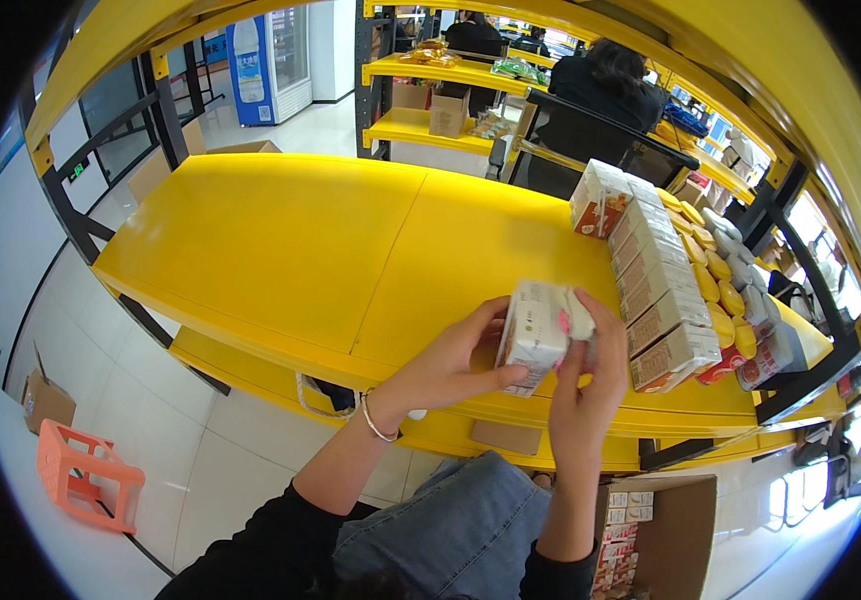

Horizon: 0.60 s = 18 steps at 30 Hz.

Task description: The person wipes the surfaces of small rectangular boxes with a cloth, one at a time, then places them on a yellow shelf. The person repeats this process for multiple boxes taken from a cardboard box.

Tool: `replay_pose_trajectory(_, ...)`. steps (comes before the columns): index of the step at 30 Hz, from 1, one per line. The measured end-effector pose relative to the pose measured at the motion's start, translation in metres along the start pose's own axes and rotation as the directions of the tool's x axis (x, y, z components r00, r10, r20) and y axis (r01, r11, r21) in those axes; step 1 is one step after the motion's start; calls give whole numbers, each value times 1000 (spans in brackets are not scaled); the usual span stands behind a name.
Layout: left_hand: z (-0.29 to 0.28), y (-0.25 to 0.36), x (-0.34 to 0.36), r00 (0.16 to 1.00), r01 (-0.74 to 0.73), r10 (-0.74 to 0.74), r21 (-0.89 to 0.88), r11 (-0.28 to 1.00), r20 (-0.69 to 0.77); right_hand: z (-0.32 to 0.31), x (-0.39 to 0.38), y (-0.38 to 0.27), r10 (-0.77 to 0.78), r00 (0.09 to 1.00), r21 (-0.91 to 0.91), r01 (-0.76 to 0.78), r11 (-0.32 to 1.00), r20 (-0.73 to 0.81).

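Both hands clasp a shrink-wrapped pack of small drink cartons above the front edge of a yellow shelf. The left hand grips its 8 o'clock side, the right hand its 4 o'clock side. The pack's long axis runs 12 to 6. A row of matching packs stands just beside it at 2 o'clock.

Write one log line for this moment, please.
left hand: holds carton pack | right hand: holds same pack | below: yellow shelf | right: carton row
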State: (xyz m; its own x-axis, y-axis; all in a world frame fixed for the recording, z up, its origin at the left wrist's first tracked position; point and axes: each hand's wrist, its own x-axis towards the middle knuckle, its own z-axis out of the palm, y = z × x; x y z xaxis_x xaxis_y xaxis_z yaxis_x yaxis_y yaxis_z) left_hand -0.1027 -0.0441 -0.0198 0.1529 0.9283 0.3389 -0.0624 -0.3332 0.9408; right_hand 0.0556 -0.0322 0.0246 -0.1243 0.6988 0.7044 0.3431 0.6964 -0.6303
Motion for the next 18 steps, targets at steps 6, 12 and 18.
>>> replay_pose_trajectory(6, -3, 0, -2, 997, -44, 45, 13, 999, -69, 11, -18, 21, -12, 992, -81, 22, 996, 125)
replay_pose_trajectory(12, -11, -4, -5, 996, -92, 92, -10, 996, -1, 7, 12, 21, 191, 970, 375, -236, 897, 153)
replay_pose_trajectory(18, -14, -18, -17, 959, -177, 71, -382, 907, -275, 50, 2, 37, 285, 850, 665, -525, 531, 444)
